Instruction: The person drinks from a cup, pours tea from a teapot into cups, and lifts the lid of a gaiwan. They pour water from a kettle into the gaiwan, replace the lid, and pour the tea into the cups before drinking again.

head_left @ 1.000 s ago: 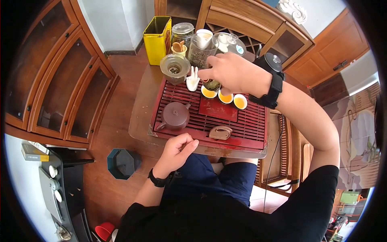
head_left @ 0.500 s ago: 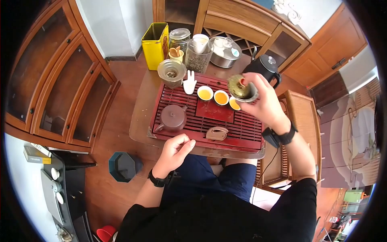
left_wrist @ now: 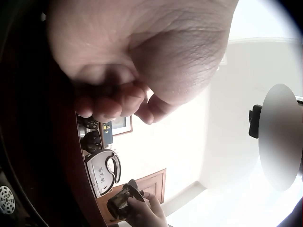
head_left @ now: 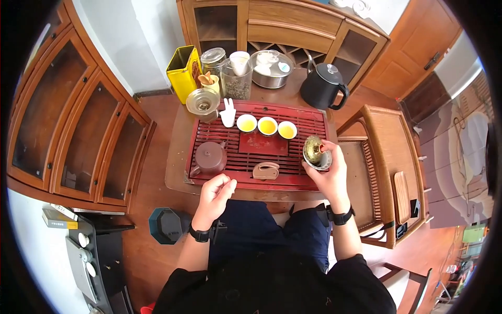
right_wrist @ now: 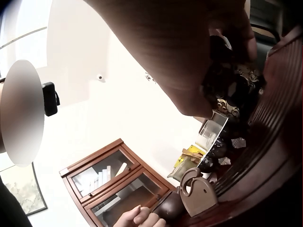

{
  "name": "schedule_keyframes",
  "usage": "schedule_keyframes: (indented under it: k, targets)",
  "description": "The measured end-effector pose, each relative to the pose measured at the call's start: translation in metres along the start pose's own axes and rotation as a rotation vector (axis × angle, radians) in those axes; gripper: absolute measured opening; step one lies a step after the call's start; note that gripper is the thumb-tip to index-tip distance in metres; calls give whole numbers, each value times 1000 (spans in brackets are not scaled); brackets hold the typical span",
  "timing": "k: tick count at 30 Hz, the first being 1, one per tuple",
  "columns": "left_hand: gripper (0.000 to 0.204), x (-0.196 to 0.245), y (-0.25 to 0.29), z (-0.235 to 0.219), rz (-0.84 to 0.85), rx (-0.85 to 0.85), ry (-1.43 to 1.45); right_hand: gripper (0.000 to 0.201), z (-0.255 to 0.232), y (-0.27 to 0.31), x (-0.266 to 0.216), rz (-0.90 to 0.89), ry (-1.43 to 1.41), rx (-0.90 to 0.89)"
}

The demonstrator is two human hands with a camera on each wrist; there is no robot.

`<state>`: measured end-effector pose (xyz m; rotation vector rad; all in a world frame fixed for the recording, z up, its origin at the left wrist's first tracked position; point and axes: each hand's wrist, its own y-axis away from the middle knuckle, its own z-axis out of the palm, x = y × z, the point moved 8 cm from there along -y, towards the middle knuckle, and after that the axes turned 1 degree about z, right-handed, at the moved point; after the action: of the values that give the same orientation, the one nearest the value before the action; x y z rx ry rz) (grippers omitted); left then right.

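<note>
My right hand (head_left: 334, 170) holds a gaiwan (head_left: 323, 161) over the right front of the slatted tea tray (head_left: 230, 182). Its patterned lid (head_left: 312, 147) stands tilted at the bowl's mouth, and gold scrollwork shows on the dark outside in the right wrist view. The left hand (head_left: 213, 196) rests at the table's front edge, fingers loosely curled with nothing in them. Just beyond it sits a brown clay teapot (head_left: 209, 156). A brown elephant-like figure (head_left: 265, 170) lies on the tray between the hands. Three cups (head_left: 267, 126) of yellow tea stand in a row farther back.
A white hand-shaped ornament (head_left: 228, 114) and a strainer on a pitcher (head_left: 203, 102) are at the tray's back left. Behind are a yellow tin (head_left: 183, 73), jars, a lidded steel pot (head_left: 271, 70) and a black kettle (head_left: 324, 88). A bin (head_left: 166, 226) stands on the floor.
The right hand has drawn back from behind the cups to the tray's right front, bringing the gaiwan with it. The left hand has stayed by the table edge. The head view has shifted.
</note>
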<state>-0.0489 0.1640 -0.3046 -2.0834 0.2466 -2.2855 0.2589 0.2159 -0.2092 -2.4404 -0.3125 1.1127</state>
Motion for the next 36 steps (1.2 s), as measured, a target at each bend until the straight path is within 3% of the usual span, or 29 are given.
schedule_keyframes:
  k: [12,24,27,32,36]
  targets:
    - [31,2,-2,-1,6,34,-10,51,8,15,-1,-33,47,82]
    - [32,3,-2,1,-21,58,-8,50,8,16,-10,-7,59,1]
    - [32,3,-2,1,-6,60,-10,49,6,17,-10,-35,44,18]
    - [31,4,-2,2,-6,62,-9,47,-5,15,-34,-226,225,92]
    - [31,4,-2,2,-6,56,2,39,-8,13,-32,-231,215,142]
